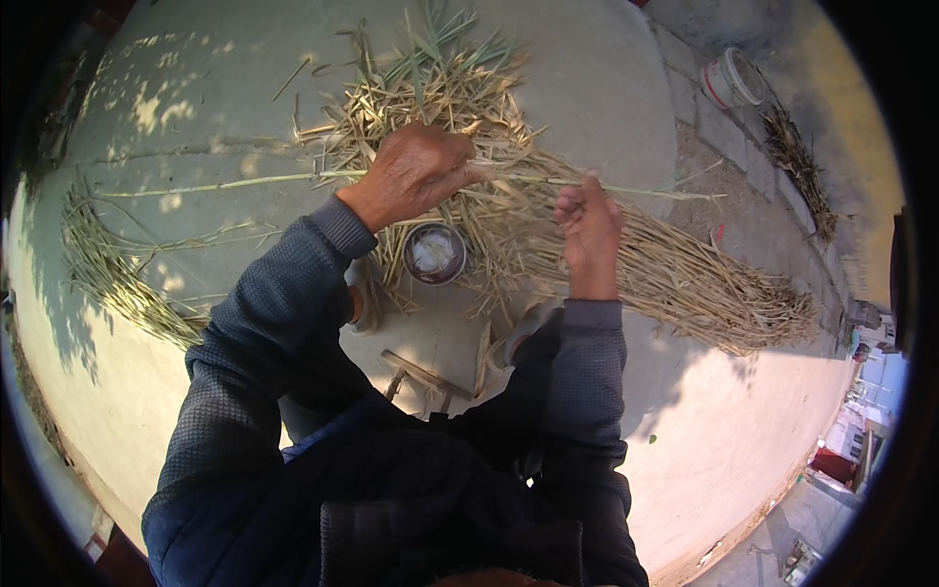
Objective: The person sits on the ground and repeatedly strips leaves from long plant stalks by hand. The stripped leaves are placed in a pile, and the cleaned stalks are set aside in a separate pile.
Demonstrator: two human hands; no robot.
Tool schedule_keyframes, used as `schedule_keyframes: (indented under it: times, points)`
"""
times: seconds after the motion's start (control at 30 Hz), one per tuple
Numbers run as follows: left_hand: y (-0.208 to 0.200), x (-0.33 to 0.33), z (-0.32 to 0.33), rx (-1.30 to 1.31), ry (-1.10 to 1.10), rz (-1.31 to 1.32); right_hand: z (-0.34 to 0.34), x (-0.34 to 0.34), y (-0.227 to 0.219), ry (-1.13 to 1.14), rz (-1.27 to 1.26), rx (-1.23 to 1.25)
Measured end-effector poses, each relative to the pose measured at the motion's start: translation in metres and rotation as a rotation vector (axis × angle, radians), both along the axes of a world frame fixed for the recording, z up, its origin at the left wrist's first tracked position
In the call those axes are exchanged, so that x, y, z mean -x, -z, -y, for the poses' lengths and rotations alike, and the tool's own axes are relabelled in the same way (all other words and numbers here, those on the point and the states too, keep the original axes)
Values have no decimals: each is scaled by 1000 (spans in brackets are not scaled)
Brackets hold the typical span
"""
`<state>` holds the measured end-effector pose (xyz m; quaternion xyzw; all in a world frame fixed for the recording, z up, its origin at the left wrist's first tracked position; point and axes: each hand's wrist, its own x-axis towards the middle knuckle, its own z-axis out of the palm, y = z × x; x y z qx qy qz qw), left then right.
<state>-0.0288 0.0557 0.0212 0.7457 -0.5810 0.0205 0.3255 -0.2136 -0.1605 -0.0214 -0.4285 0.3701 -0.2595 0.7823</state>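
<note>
A long, thin pale-green stalk [235,183] runs crosswise in front of me, held between both hands. My left hand [416,174] is closed around its middle, with the back of the hand facing up. Farther right, my right hand [591,230] pinches the same stalk between thumb and curled fingers. Below the left hand stands a round metal container [435,253] with something whitish and clear inside. A heap of dry stripped leaves [430,108] lies behind and beneath the hands.
To the right spreads a big bundle of dry straw-coloured stalks [694,279]. A greener bundle of stalks [122,269] lies at the left. Between my feet is a small wooden piece [426,374]. A white bucket [732,80] lies tipped near the paving at far right.
</note>
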Motion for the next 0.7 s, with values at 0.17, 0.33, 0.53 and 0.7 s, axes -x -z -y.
schedule_keyframes:
  times: [0.17,0.33,0.53,0.7]
  points:
    - [12,13,7,-73,8,-178,-7,-5,-8,7,-44,56]
    - [7,14,0,-76,-20,-13,-11,-8,-11,-24,-29,136]
    - [12,25,2,-65,-93,67,-2,0,-6,-45,-6,129]
    - [8,34,7,114,7,441,5,-2,-4,1,-65,-33]
